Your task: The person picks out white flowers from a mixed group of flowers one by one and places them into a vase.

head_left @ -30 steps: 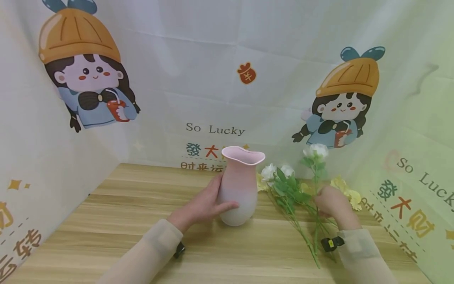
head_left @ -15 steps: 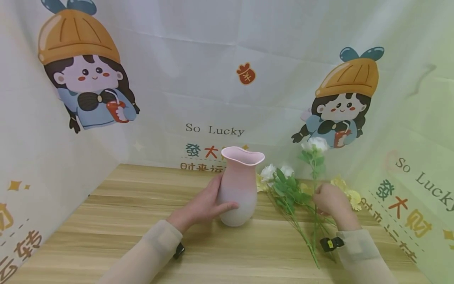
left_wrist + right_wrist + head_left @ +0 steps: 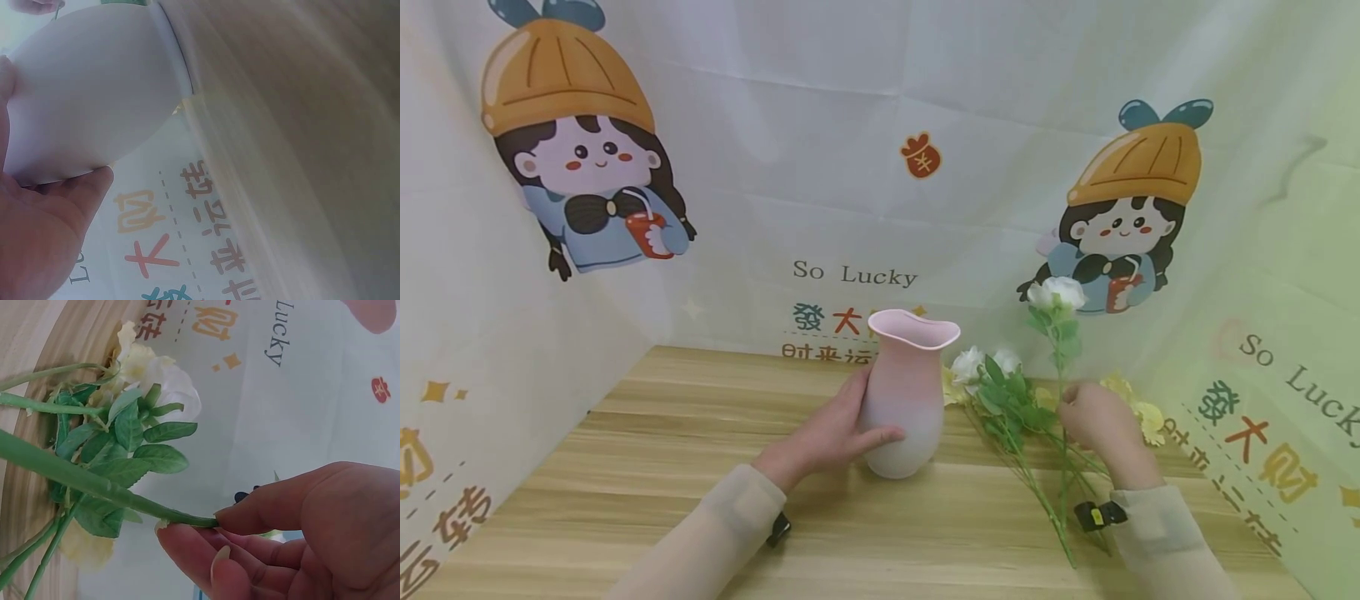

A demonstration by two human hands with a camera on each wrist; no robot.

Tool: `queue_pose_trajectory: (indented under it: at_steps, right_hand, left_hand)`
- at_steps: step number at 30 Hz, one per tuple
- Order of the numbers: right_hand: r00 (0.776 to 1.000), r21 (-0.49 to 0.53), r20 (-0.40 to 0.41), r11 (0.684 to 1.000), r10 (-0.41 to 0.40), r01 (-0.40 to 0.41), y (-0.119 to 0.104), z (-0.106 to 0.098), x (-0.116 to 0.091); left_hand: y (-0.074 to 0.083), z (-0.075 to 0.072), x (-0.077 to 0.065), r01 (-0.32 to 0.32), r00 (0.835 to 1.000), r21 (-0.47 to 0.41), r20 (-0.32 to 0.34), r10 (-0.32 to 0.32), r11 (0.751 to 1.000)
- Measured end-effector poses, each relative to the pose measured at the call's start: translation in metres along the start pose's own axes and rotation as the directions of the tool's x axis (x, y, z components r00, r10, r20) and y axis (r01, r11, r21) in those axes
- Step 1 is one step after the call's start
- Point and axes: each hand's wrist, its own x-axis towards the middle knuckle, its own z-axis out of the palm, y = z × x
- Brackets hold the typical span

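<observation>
A vase [image 3: 904,408], pink at its wavy rim and fading to white below, stands upright on the wooden table. My left hand [image 3: 827,437] holds it from the left, thumb across its front and fingers round the far side. To the right of the vase, my right hand [image 3: 1101,429] pinches the green stem [image 3: 119,495] of a white artificial flower [image 3: 1057,294] between thumb and fingertips. That flower stands upright, its bloom above the hand. In the left wrist view the vase's pale body [image 3: 94,87] fills the upper left.
More artificial flowers lie on the table behind and beside my right hand: white blooms [image 3: 968,365] and yellow ones [image 3: 1148,419], their green stems crossing toward the front. A printed cloth backdrop [image 3: 820,167] rises behind the wooden table [image 3: 700,433] and along both sides.
My right hand has shifted slightly up and left, and the white flower's bloom has risen and moved left with it. The left hand and the vase have stayed in place.
</observation>
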Motion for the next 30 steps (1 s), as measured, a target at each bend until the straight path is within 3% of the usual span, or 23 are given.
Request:
queue_pose_trajectory:
  at_steps: [9, 23, 30]
  right_hand:
    - [0.999, 0.023, -0.029, 0.999, -0.031, 0.031, -0.005, -0.003, -0.005]
    - [0.983, -0.011, -0.169, 0.997, -0.075, 0.074, -0.008, -0.004, -0.005]
    - [0.976, 0.013, -0.203, 0.996, -0.08, 0.084, -0.011, -0.005, -0.006]
  left_hand:
    - [0.001, 0.0, -0.001, -0.023, 1.0, 0.0, -0.008, 0.023, 1.0]
    - [-0.001, 0.001, -0.001, -0.022, 1.0, 0.002, -0.009, 0.022, 1.0]
    - [-0.001, 0.001, -0.001, -0.033, 0.999, -0.002, -0.017, 0.033, 0.999]
